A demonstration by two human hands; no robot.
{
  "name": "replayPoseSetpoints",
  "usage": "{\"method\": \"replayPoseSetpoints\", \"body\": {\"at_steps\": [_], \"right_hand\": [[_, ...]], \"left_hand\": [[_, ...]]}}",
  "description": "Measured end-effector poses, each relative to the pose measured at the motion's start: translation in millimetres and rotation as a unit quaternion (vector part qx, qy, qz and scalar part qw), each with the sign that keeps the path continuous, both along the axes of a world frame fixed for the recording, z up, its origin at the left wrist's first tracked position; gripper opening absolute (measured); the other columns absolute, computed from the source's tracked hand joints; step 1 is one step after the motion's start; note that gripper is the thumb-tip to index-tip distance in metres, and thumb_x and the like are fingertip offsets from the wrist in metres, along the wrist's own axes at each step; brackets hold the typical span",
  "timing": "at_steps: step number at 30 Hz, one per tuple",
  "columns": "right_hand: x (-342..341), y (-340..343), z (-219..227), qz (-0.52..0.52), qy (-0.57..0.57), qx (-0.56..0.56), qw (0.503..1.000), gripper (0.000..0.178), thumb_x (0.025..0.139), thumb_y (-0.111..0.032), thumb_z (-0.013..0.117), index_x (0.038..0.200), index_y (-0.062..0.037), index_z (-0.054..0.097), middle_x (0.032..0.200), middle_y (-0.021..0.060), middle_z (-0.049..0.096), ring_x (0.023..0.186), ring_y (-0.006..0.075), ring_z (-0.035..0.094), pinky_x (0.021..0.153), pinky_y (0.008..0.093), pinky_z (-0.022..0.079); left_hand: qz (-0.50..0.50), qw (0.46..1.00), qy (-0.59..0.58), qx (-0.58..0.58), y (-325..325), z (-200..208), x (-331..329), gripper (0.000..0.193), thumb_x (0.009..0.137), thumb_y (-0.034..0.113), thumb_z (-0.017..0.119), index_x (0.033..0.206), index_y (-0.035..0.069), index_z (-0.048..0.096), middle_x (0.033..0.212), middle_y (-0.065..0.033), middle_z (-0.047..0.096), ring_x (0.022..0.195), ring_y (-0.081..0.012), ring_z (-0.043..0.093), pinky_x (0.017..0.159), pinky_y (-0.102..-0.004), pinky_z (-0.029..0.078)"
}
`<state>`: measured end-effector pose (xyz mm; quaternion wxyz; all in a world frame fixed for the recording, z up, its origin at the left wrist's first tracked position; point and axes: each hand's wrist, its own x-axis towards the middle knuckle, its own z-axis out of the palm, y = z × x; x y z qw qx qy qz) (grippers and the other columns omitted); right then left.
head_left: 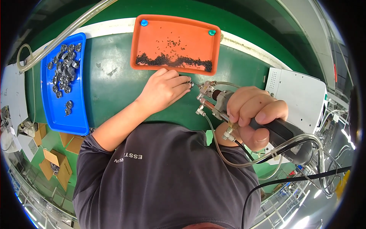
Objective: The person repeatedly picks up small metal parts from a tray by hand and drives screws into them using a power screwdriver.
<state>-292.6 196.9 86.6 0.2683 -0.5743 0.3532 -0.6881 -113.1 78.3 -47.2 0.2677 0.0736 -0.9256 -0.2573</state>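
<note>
My left hand is above the green tabletop, just below the orange tray. Its fingertips are closed on a small round metal part, mostly hidden by the fingers. My right hand wraps round a black and grey power screwdriver with metal fittings and clear air hoses. Its tip points left and reaches close to the part; whether the two touch I cannot tell. Small black screws lie heaped along the near side of the orange tray.
On the left, a blue tray holds several similar metal parts. Blue and green knobs sit in the orange tray's far corners. A white metal box stands at right. A thick clear tube crosses the upper left. Cardboard boxes are below the table.
</note>
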Motion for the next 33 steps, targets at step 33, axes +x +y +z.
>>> {"method": "replayPoseSetpoints", "body": {"at_steps": [33], "right_hand": [[4, 6, 3, -0.015, -0.037, -0.022, 0.999, 0.03, 0.099, -0.029, 0.073, 0.104, -0.0073, 0.053, 0.066, 0.0037, 0.058, 0.049, 0.0184, 0.057, 0.044, 0.0324, 0.045]], "left_hand": [[0.004, 1.0, 0.003, 0.02, 0, -5, 0, 0.021, 0.083, 0.018, 0.079, 0.101, 0.007, 0.075, 0.104, 0.0025, 0.074, 0.092, -0.0159, 0.064, 0.08, -0.0336, 0.049]]}}
